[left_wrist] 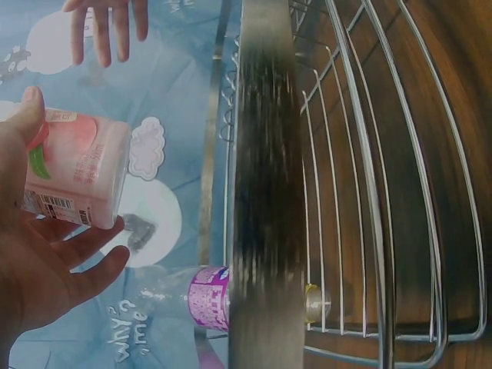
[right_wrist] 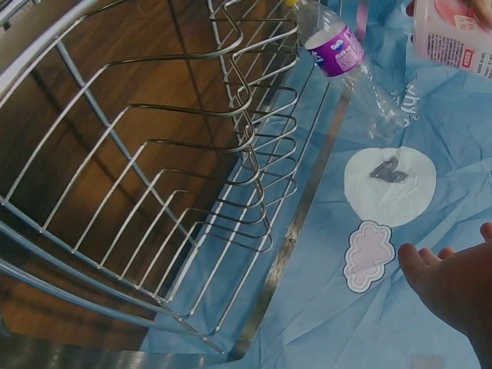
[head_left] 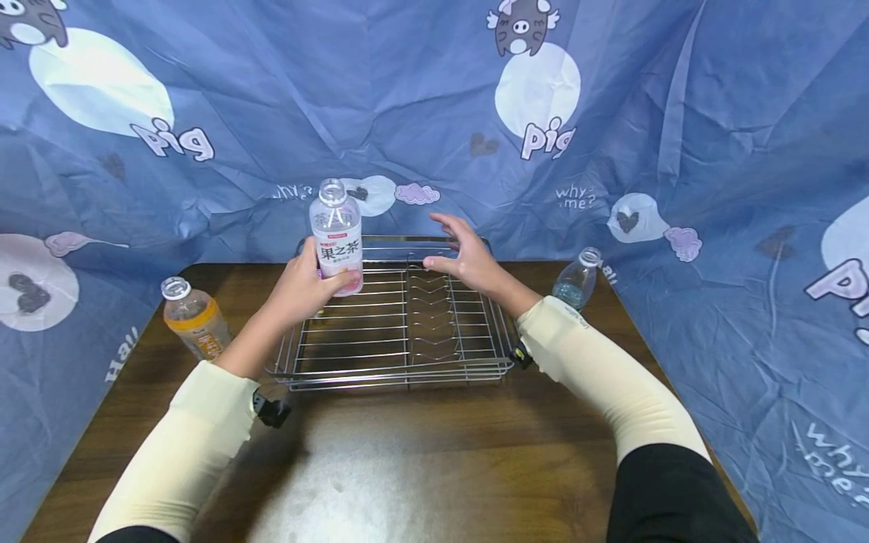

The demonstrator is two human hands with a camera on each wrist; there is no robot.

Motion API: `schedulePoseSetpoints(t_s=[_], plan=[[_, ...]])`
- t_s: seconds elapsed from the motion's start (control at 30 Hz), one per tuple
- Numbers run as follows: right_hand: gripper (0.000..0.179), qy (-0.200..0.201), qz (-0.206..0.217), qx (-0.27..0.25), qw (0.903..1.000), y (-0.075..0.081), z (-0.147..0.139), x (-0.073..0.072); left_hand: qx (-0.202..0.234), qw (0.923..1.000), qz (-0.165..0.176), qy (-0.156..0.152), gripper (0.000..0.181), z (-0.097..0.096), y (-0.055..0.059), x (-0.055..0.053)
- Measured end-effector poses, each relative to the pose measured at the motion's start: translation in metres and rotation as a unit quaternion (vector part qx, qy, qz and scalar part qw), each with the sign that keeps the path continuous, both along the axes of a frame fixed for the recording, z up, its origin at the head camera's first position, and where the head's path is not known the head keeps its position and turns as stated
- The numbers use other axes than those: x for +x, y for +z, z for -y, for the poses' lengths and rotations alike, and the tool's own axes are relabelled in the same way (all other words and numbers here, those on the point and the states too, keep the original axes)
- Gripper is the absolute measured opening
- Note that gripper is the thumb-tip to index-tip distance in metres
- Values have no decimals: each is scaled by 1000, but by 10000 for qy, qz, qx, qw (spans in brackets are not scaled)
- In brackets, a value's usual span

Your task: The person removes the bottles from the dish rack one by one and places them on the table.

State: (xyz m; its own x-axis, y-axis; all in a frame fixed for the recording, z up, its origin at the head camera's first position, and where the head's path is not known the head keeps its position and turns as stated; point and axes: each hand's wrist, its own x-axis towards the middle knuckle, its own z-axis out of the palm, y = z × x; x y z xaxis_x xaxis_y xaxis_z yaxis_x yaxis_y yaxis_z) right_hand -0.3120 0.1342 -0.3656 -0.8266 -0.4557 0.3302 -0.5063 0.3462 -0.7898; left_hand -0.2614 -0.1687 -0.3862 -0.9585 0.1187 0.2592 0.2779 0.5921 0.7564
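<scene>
Pink-and-white bottle upright above rack's left rear; left hand grasps lower body, I judge so mouth faces up unobstructed. Right hand released, fingers spread near rack. On my feed, purple-labelled bottle has yellow end inside rack, apparently propped by wires.

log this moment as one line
left hand: holds white-and-pink bottle | right hand: holds nothing | purple-labelled bottle: neck-down in wire rack
</scene>
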Motion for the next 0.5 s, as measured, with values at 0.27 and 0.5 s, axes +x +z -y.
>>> schedulePoseSetpoints(t_s=[0.27, 0.5], plan=[[83, -1, 71, 1, 10000, -1, 0, 1, 56, 10000, -9, 66, 72, 11, 3, 4], [79, -44, 15, -12, 10000, -2, -1, 1, 55, 9998, 42, 188, 71, 17, 4, 1]])
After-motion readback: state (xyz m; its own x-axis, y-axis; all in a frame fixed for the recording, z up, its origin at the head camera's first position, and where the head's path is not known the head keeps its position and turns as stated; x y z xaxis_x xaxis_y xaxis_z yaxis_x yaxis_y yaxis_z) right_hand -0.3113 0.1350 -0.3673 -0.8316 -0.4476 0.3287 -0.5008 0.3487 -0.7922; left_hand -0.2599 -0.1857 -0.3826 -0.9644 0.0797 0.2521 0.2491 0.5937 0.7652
